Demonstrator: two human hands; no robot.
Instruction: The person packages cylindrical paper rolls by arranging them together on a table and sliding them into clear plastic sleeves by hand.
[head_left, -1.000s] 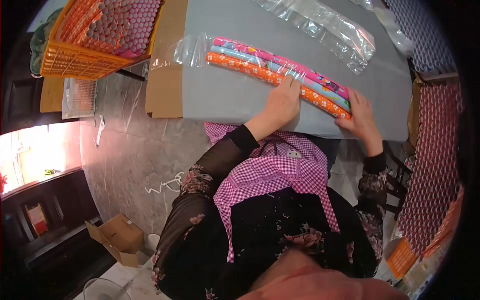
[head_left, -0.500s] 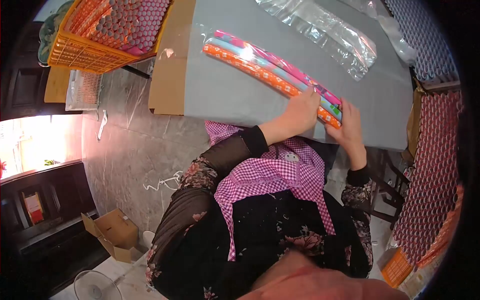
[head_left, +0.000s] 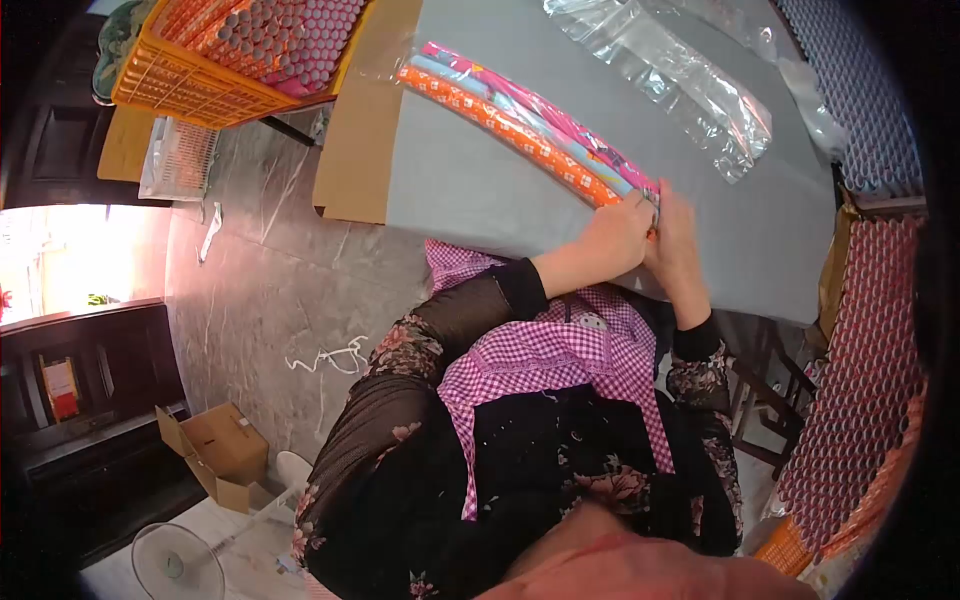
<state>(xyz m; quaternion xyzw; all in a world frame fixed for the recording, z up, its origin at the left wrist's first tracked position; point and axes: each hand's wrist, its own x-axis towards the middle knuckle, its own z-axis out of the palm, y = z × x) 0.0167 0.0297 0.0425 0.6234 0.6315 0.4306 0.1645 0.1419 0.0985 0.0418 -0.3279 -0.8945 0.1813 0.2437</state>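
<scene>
Rolls: we see three patterned rolls [head_left: 530, 125] side by side on the grey table [head_left: 460, 180], slanting from its far-left part to near the middle of its near edge.
Colours: the pink roll [head_left: 520, 95] is on the far side, the pale blue roll [head_left: 455, 82] in the middle, the orange roll [head_left: 485, 112] on the near side.
Left hand: our left hand [head_left: 615, 240] is clamped on the near end of the rolls, fingertips bunched there.
Right hand: our right hand [head_left: 677, 245] is at that same end, just beside the left; its thumb side is hidden, so we cannot tell how firmly it is closed.
Clear bags: we have flat clear bags [head_left: 680, 85] beyond the rolls, toward the table's far edge.
Cardboard: a brown sheet [head_left: 360, 130] runs along the left edge.
Crate: past the far-left corner, an orange crate [head_left: 200, 85] holds many tubes [head_left: 270, 40].
Right side: beyond the right edge we see a stack of reddish tubes [head_left: 850, 370].
Floor: an open carton [head_left: 225, 445] and a white cord [head_left: 330, 355] lie to our left.
</scene>
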